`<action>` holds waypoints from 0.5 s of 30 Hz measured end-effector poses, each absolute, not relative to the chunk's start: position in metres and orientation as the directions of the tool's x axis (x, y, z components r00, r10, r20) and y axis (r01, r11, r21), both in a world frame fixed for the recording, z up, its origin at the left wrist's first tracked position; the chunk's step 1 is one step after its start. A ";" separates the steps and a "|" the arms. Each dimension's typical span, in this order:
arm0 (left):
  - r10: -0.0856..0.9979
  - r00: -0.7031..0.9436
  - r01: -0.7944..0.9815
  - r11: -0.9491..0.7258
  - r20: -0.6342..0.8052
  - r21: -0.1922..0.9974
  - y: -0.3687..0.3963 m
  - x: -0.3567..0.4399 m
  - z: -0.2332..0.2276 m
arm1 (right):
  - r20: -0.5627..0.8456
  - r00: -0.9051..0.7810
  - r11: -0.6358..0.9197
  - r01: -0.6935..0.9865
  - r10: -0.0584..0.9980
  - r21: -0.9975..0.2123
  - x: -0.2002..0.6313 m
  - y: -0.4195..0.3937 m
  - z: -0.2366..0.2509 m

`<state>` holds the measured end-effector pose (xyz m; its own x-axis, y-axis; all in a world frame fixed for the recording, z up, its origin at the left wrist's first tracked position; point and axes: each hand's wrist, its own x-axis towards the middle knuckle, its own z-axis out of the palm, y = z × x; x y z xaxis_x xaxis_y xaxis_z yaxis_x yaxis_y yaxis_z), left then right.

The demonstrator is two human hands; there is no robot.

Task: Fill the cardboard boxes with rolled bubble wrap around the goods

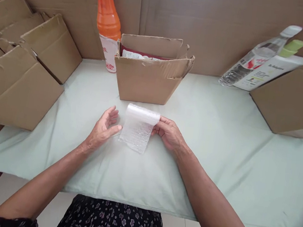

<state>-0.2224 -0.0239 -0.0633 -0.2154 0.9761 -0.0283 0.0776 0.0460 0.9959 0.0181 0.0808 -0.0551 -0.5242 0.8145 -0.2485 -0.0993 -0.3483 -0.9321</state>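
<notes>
A sheet of clear bubble wrap point(138, 128) hangs partly rolled just above the pale green tablecloth point(217, 162), in front of an open cardboard box point(148, 80). My right hand point(168, 133) pinches its right edge near the rolled top. My left hand point(105, 127) is beside its left edge, fingers spread, thumb touching the wrap. Inside the box a wrapped item point(136, 55) shows.
An orange drink bottle point(107, 19) stands behind the box at left. Flattened cardboard boxes point(20, 75) pile at the left. At right lie a clear water bottle point(255, 56), a white bottle with green cap point(273, 69) and another cardboard box point(294, 98).
</notes>
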 end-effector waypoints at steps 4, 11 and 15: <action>0.993 -0.107 0.011 0.059 -0.057 0.998 -0.002 -0.208 -0.054 | -0.302 -0.615 -0.417 -0.048 0.728 -0.908 0.016 0.077 -0.054; 0.983 -0.089 -0.228 0.140 -0.164 0.964 -0.003 -0.194 -0.061 | -0.068 -0.355 -0.082 -0.025 0.933 -0.996 0.026 0.079 -0.048; 0.961 -0.069 -0.193 0.250 -0.268 0.949 -0.008 -0.202 -0.057 | -0.119 -0.740 -0.037 0.126 0.662 -0.991 0.039 0.081 -0.034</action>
<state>-0.2022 -0.0078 -0.0573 -0.0691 0.9610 -0.2677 -0.1930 0.2504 0.9487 0.0390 0.0806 -0.0340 -0.7398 0.6623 -0.1185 0.1259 -0.0368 -0.9914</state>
